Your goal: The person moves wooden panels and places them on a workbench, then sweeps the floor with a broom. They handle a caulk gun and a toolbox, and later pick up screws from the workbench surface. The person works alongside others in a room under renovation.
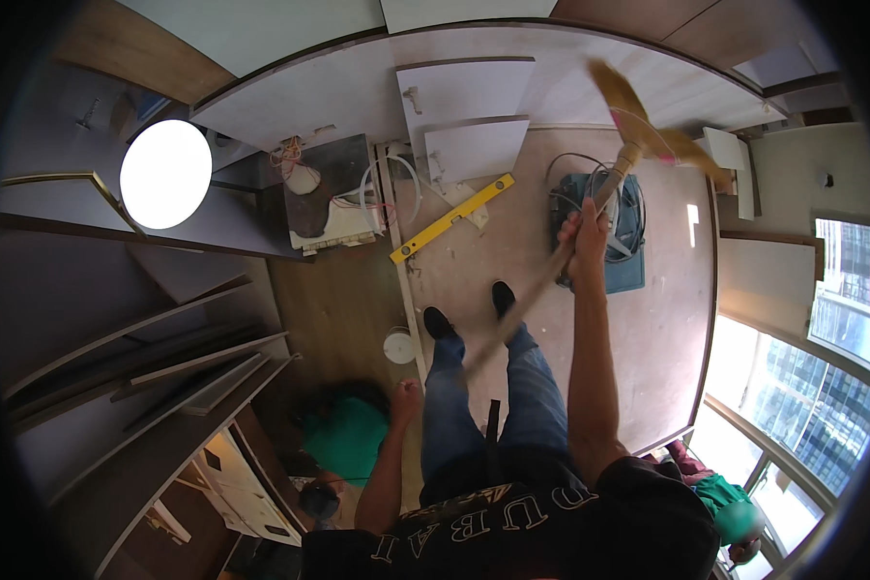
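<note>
My right hand (pixel 586 244) is wrapped around the wooden handle of a broom (pixel 541 292). The handle slants up and away to the right, and its near end blurs over my legs. At the far end the yellow broom head (pixel 638 121) is raised, blurred, with pink bits on it. My left hand (pixel 406 396) is apart from the broom, beside my left thigh, fingers curled; whatever may be inside them is hidden. Beneath my right hand a blue case (pixel 628 275) with a looped cable lies on the pale board surface. A yellow spirit level (pixel 454 218) rests farther left.
I stand on a raised board platform (pixel 662 367). A white bucket (pixel 398 345) is by its left edge. White panels (pixel 474 150) lie at the far side. Left stand stacked boards (pixel 203 372) and a person in green (pixel 348 435); another person in green (pixel 730 507) is by the windows.
</note>
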{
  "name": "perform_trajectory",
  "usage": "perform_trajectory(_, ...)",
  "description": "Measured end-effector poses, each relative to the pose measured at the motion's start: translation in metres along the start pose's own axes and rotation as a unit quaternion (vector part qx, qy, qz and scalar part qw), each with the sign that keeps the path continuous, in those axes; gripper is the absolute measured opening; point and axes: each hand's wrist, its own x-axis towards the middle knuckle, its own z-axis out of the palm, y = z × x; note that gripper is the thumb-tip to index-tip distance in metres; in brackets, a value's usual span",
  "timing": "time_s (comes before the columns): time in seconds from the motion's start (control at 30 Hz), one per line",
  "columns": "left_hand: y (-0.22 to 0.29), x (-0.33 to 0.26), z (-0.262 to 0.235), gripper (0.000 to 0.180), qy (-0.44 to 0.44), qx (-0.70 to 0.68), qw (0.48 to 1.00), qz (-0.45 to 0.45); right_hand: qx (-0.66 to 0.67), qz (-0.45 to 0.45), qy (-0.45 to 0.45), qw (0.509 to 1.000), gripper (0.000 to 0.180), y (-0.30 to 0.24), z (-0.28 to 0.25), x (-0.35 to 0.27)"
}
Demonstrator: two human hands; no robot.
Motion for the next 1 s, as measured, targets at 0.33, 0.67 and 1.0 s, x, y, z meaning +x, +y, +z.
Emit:
perform_trajectory(0.33, -0.025, -0.002, -0.009, 0.03, -0.015, 0.01, 1.0, 0.018, -0.197, 0.239, -0.433, 0.847, 0.035, 0.032, 0.101, -0.056)
perform_trajectory(0.67, -0.057, -0.007, -0.021, 0.035, 0.023, -0.053, 0.998, -0.012, 0.062, 0.045, 0.15, 0.986, 0.018, 0.045, -0.083, 0.129)
perform_trajectory(1.0, -0.05, -0.017, -0.007, 0.037, -0.063, -0.03, 0.997, -0.016, -0.285, 0.191, -0.265, 0.901, 0.026, 0.202, -0.005, 0.127)
